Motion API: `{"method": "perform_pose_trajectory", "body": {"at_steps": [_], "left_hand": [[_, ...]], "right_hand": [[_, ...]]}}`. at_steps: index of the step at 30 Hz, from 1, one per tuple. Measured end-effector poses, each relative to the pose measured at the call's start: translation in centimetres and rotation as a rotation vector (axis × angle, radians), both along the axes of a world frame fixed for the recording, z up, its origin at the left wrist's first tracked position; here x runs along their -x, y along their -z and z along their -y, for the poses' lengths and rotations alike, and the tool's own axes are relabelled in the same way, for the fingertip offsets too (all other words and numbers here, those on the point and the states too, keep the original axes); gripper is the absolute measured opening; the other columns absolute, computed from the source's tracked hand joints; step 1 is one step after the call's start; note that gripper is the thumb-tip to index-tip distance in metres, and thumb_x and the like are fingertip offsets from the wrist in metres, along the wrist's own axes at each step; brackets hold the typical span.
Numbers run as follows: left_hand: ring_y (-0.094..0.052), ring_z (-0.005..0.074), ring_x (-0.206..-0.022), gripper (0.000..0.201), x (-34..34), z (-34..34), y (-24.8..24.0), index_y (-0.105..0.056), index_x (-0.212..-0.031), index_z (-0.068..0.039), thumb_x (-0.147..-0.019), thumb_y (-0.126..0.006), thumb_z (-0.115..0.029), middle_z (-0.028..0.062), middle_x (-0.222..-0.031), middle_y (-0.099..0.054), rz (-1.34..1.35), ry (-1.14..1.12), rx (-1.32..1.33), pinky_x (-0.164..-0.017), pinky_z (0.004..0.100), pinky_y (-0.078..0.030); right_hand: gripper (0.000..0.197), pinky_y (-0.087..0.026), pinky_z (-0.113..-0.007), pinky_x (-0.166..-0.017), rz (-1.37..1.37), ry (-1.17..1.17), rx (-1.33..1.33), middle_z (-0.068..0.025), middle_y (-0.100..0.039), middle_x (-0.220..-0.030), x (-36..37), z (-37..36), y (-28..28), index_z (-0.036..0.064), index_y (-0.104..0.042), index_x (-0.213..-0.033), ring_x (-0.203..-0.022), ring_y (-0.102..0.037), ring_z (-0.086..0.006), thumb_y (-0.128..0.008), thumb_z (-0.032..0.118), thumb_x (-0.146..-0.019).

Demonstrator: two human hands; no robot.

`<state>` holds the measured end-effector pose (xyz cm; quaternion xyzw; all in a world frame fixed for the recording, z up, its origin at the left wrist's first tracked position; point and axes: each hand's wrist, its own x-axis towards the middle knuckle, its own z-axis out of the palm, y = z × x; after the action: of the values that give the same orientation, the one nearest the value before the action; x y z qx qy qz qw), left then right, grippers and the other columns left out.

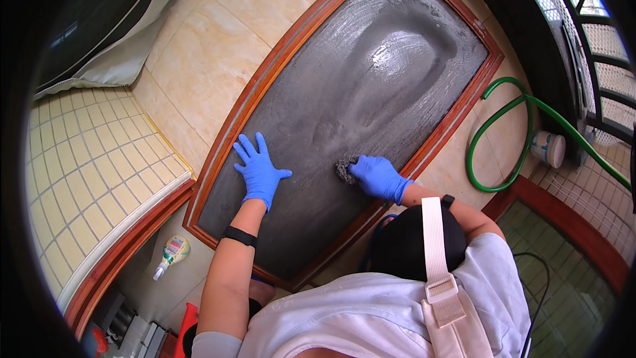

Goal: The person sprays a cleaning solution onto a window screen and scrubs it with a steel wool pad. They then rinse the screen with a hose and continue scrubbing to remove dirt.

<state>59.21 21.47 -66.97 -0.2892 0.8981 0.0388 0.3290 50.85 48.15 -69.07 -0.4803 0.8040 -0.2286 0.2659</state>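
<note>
Suds cover the far half of the screen (344, 93), near half unscrubbed; right hand (379, 176) fingers grip a scourer (344, 171), left hand (258, 171) splayed flat.

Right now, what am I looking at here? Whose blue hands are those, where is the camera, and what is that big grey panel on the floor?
There is no machine here: a person is working with two hands in blue gloves. The single picture comes from a wide camera worn on that person's head, looking down, so straight edges bend near the rim and the forearms enter from below.

The large thing on the tiled floor is a framed screen panel, grey mesh inside a reddish wooden frame, with wet, soapy streaks across it. The left hand lies flat on the mesh, fingers spread. The right hand presses a small grey scouring pad against the mesh.

Around it lie a green hose, a white container beside it, and a squeeze bottle at lower left.
</note>
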Motion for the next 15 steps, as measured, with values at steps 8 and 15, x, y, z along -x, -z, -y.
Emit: {"method": "perform_pose_trajectory", "body": {"at_steps": [8, 15], "left_hand": [[-0.003, 0.0438, -0.14, 0.125, 0.5, -0.4, -1.0, -0.008, -0.149, -0.01, -0.058, -0.084, -0.048, 0.0263, -0.152, 0.0, -0.013, -0.005, -0.002, -0.1, 0.0669, -0.028], [-0.008, 0.0404, -0.141, 0.119, 8.8, -2.1, -1.1, -0.013, -0.149, -0.013, -0.059, -0.084, -0.047, 0.0185, -0.154, -0.005, -0.108, 0.185, -0.063, -0.1, 0.0668, -0.03]], "right_hand": [[0.03, -0.048, -0.047, -0.08, -0.384, 0.919, -0.42, -0.0213, -0.063, -0.103, 23.1, -10.0, 0.6, 0.0075, -0.059, -0.106, -0.097, -0.06, -0.0393, -0.057, 0.021, -0.08], [0.022, -0.049, -0.046, -0.079, -0.276, 0.528, -0.086, -0.0196, -0.062, -0.094, 13.1, 3.8, 0.9, 0.0077, -0.061, -0.097, -0.09, -0.061, -0.0374, -0.05, 0.009, -0.078]]}}
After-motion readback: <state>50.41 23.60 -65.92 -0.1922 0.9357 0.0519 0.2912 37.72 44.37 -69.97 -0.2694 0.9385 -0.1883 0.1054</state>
